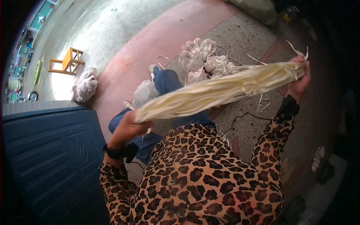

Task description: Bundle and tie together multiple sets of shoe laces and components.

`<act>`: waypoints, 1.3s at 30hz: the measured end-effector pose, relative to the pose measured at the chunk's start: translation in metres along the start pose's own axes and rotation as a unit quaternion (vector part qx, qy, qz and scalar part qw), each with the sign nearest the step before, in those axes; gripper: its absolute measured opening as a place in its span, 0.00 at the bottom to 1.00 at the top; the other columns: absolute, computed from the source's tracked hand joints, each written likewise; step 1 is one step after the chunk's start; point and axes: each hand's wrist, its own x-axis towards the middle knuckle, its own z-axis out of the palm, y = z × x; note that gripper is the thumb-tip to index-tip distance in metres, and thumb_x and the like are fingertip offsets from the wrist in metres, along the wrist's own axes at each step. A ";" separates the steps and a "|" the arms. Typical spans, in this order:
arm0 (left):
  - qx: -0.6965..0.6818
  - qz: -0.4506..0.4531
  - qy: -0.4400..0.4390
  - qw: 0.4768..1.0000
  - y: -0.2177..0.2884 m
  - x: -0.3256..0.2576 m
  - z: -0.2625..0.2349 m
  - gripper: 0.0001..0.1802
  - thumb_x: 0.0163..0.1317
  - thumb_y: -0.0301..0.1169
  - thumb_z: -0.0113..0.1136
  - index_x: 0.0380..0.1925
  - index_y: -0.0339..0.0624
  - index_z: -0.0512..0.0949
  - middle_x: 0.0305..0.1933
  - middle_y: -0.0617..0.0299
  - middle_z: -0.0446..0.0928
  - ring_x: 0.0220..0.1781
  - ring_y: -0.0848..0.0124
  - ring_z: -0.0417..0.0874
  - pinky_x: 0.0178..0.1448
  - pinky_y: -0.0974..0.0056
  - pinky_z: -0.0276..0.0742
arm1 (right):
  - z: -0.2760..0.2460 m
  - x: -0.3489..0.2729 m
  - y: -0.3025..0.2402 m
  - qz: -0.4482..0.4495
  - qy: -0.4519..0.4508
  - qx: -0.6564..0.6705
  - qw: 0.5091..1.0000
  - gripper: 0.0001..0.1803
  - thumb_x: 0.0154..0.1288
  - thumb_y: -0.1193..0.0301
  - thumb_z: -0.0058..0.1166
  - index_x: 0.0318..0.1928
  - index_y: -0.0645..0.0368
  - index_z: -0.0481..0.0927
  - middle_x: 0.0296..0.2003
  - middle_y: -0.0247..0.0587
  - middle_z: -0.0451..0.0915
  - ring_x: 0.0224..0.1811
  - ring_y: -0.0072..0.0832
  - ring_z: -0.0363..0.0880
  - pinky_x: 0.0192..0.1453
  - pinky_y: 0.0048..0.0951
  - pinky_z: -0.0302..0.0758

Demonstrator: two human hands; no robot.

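A long bundle of cream-coloured strips is stretched between my two hands, above my knees. My left hand is closed round its lower left end. At the upper right, my right hand grips the other end, where a few loose strip ends stick out past the fingers. Behind the bundle, on the floor, lie whitish coiled bundles of similar strips, partly covered by it. Another pale rounded bundle sits by my legs.
A small yellow wooden chair stands at the far left, near a whitish heap of strips. A dark blue panelled door fills the lower left. A dark cord runs near my right wrist. A small pale bundle lies at the right.
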 end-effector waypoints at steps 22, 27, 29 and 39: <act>0.180 -0.008 -0.143 0.973 -0.048 0.157 0.032 0.17 0.68 0.26 0.56 0.56 0.40 0.73 0.43 0.62 0.79 0.45 0.69 0.80 0.51 0.63 0.78 | -0.325 -0.338 -0.120 -0.148 0.512 -0.294 0.793 0.32 0.79 0.53 0.34 0.67 0.68 0.66 0.62 0.52 0.73 0.63 0.44 0.73 0.66 0.47 0.70; 0.086 -0.007 -0.108 0.990 -0.033 0.132 0.020 0.17 0.70 0.26 0.54 0.58 0.39 0.73 0.42 0.65 0.79 0.44 0.75 0.79 0.50 0.67 0.77 | -0.327 -0.346 -0.171 -0.164 0.485 -0.318 0.798 0.30 0.80 0.53 0.30 0.62 0.67 0.71 0.57 0.50 0.76 0.60 0.45 0.76 0.64 0.50 0.72; 0.157 0.033 -0.149 0.976 -0.033 0.138 0.047 0.17 0.70 0.25 0.55 0.58 0.37 0.73 0.43 0.61 0.81 0.45 0.70 0.81 0.51 0.65 0.76 | -0.327 -0.335 -0.184 -0.152 0.464 -0.251 0.836 0.30 0.80 0.53 0.29 0.58 0.67 0.73 0.53 0.49 0.78 0.57 0.44 0.77 0.62 0.51 0.72; 0.366 0.093 -0.216 0.901 -0.146 0.172 0.077 0.12 0.66 0.28 0.54 0.48 0.36 0.73 0.43 0.40 0.80 0.48 0.40 0.81 0.49 0.48 0.76 | -0.317 -0.346 -0.180 0.004 0.401 -0.376 0.835 0.15 0.73 0.61 0.48 0.43 0.61 0.78 0.34 0.39 0.79 0.35 0.32 0.78 0.41 0.39 0.77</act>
